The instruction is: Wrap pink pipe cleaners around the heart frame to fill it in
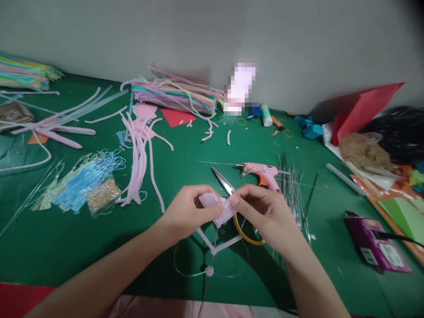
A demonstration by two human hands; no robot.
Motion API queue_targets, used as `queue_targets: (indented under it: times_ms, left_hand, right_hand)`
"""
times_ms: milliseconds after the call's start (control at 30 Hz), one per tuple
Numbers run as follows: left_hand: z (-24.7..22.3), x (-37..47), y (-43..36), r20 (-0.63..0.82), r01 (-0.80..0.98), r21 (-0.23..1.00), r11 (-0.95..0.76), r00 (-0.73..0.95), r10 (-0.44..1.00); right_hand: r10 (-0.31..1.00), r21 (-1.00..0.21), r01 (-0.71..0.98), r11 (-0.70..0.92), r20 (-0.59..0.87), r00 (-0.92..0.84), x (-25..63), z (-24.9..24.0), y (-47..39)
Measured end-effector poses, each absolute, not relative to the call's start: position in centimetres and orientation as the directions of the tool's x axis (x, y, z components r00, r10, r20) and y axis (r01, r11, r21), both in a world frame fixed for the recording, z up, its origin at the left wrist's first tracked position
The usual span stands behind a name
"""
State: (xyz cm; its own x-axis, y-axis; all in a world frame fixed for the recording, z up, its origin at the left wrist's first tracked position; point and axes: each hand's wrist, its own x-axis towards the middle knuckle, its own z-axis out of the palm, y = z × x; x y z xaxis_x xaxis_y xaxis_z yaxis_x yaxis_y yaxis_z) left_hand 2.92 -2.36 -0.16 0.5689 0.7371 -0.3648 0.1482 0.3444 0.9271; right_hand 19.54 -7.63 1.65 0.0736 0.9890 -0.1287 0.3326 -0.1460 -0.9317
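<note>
Both hands pinch a ribbed lilac pipe-cleaner piece [212, 204] in front of me. My left hand [190, 210] grips its left side between thumb and fingers. With thumb and forefinger, my right hand [261, 212] holds its right edge. Below it hangs a thin wire stem with a V of lilac pipe cleaner [213, 251], loops of fine wire and a small lilac ball [209, 270]. Scissors with yellow handles [248, 238] lie beneath my right hand, partly hidden, blades pointing up and left. Just beyond lies a pink glue gun [263, 172].
Loose lilac pipe cleaners [137, 172], blue tassels [82, 179] and a bag of gold beads [104, 194] lie to the left. Bundled pipe cleaners [179, 95] rest by the wall. On the right are metal wires [293, 190], a purple device with a black cable [377, 245] and red paper [364, 112].
</note>
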Motion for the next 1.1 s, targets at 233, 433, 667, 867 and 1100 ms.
queue_targets:
  times_ms: [233,433,667,867,1100]
  left_hand:
    - [-0.18,2.89,-2.31,-0.352,0.138,0.932,0.335,0.567,0.745]
    - [-0.10,2.77,-2.28,-0.324,0.180,0.946,0.271,0.584,0.744]
    - [0.15,2.72,-2.18,-0.337,0.163,0.940,0.301,0.592,0.732]
    - [0.36,2.78,-2.00,-0.339,0.174,0.939,0.295,0.595,0.728]
    - [0.41,2.82,-2.19,-0.343,0.163,0.937,0.308,0.593,0.729]
  right_hand:
    - [0.988,-0.770,0.637,0.032,0.119,0.094,19.10,1.94,-8.13]
    - [0.996,-0.826,0.563,-0.013,0.040,0.081,19.23,2.01,-8.06]
    - [0.985,-0.822,0.570,0.014,0.108,0.132,19.28,1.96,-8.25]
    - [0.995,-0.857,0.510,-0.068,-0.021,0.098,19.34,2.20,-8.07]
    - [0.987,-0.899,0.410,-0.152,-0.118,0.106,19.49,2.55,-7.87]
